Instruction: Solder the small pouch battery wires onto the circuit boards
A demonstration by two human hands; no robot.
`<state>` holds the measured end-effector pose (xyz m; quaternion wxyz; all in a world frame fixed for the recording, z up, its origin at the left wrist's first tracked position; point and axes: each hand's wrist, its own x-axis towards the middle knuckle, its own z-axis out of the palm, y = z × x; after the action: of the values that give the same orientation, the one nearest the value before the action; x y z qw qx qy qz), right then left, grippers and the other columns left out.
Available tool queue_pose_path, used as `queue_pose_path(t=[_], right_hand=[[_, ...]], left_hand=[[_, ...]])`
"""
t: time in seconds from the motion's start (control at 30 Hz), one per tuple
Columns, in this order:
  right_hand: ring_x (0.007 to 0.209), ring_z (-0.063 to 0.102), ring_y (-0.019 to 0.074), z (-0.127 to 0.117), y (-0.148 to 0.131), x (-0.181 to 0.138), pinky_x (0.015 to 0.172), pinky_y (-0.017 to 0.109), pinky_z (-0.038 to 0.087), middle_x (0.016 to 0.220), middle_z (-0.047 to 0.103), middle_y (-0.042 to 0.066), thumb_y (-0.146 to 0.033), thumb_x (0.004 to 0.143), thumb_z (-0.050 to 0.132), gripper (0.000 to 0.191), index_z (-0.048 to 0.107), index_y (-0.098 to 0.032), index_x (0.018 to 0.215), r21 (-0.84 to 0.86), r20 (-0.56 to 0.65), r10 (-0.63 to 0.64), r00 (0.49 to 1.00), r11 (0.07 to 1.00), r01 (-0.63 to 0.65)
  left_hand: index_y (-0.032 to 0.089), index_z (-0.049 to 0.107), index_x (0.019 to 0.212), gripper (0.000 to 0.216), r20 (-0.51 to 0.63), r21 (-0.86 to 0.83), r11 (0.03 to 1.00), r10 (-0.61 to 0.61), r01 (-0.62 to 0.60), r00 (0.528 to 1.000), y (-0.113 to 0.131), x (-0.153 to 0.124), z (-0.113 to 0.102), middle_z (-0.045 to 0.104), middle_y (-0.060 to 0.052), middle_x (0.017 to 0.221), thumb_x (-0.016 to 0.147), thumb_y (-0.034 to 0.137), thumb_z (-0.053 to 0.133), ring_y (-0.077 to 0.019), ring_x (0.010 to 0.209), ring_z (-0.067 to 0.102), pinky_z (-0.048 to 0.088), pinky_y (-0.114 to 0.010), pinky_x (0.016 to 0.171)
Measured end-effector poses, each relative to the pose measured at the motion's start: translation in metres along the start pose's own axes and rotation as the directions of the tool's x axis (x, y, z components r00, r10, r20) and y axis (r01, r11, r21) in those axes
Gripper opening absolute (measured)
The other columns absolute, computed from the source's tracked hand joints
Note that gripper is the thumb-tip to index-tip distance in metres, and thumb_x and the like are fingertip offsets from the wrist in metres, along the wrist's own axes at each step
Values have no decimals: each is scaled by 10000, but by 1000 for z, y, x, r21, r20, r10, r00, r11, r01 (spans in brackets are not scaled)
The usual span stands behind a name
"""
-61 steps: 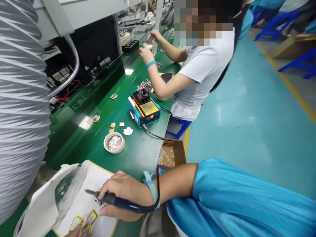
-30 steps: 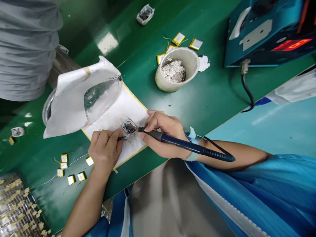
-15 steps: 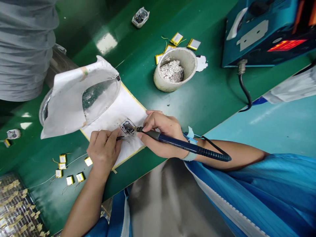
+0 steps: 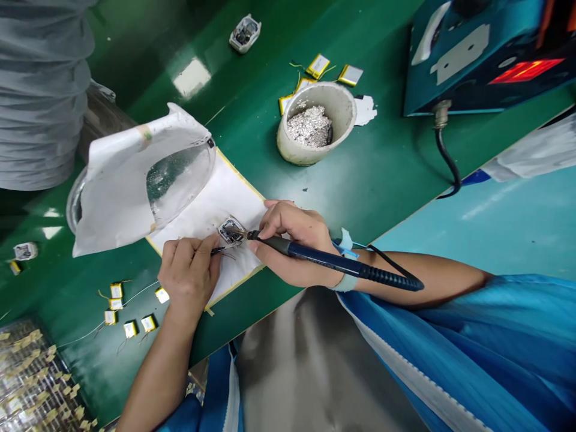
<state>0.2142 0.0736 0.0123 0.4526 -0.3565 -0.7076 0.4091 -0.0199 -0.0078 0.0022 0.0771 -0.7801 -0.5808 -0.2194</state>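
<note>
My right hand (image 4: 299, 243) grips a soldering iron (image 4: 328, 258) like a pen, its dark blue handle slanting down to the right. The iron's tip reaches into a small device housing (image 4: 231, 230) with an exposed circuit board, lying on white paper (image 4: 220, 186). My left hand (image 4: 191, 270) rests at the paper's lower edge, its fingers pinched on slim dark tweezers (image 4: 220, 249) whose points reach the housing's near side. Thin wires (image 4: 228, 256) stick out beside them. The exact spot where tip and board meet is too small to make out.
A round pot (image 4: 288, 147) of silvery solder scraps stands beyond my hands, with battery cells (image 4: 350, 75) behind it. More cells (image 4: 130, 328) lie at left. A paper-covered clear hood (image 4: 121, 180) leans over the sheet. At right sits a teal soldering station (image 4: 423, 90).
The camera view has shifted slightly. Both hands, the soldering iron and the housing hold nearly the same positions relative to each other.
</note>
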Motion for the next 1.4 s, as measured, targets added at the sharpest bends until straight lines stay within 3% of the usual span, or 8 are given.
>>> queue_pose_path(t=[0.27,0.63,0.77,0.9,0.97,1.07,1.23,1.4], right_hand=[[607,643,150,0,1,-1,982,453,589,688,660,-68,-206,884,755,215,556,-272,836,-17,19,-29,999,999,29],[593,621,152,1,-1,0,931,430,578,689,666,-61,-214,893,749,209,558,-273,832,-23,15,-15,1000,1000,16],[611,638,157,0,0,-2,864,415,597,712,669,-49,-219,900,758,219,554,-272,839,23,-29,-24,999,999,24],[636,665,169,1,3,-4,836,413,610,755,708,-37,-259,924,797,218,582,-276,888,51,-61,-40,997,998,43],[698,707,180,3,6,-3,877,412,610,817,749,-25,-303,950,819,205,616,-278,942,61,-53,-93,994,993,97],[760,742,187,7,11,-2,890,387,580,850,770,-21,-367,991,825,185,660,-281,1005,64,-30,-200,979,977,201],[797,749,195,5,16,-2,828,363,501,901,801,-8,-441,1022,814,221,676,-272,1060,-5,-13,-266,964,964,266],[798,745,191,0,15,-2,831,363,489,931,817,-7,-503,1056,759,249,660,-275,1048,-29,13,-201,979,979,201]], left_hand=[[232,796,1194,238,33,14,1000,-24,24,999,1,1,-2,660,-55,878,971,171,742,-218,827,541,432,-372,785],[239,802,1197,249,25,10,999,-42,42,999,1,3,0,663,-54,873,975,151,732,-211,829,551,430,-359,787],[225,797,1173,224,3,27,1000,-7,7,1000,8,2,-14,674,-54,880,970,144,752,-206,827,580,455,-354,792],[237,780,1163,194,182,-143,990,48,-22,982,22,-10,-41,693,-49,911,973,197,786,-195,822,629,505,-342,782],[235,767,1161,184,251,-249,967,13,52,968,22,-15,-51,701,-45,946,980,206,785,-183,845,670,539,-317,778],[237,757,1256,276,261,-238,947,-150,214,954,13,-14,-54,723,-53,1062,991,165,741,-167,912,724,561,-274,770],[255,724,1409,517,463,-101,932,-265,348,846,-3,7,-45,737,-69,1211,915,110,680,-207,1030,748,578,-290,792],[236,775,1091,157,512,-313,761,-369,569,776,-5,10,-42,771,-31,1011,940,222,731,-171,881,747,603,-290,801]])
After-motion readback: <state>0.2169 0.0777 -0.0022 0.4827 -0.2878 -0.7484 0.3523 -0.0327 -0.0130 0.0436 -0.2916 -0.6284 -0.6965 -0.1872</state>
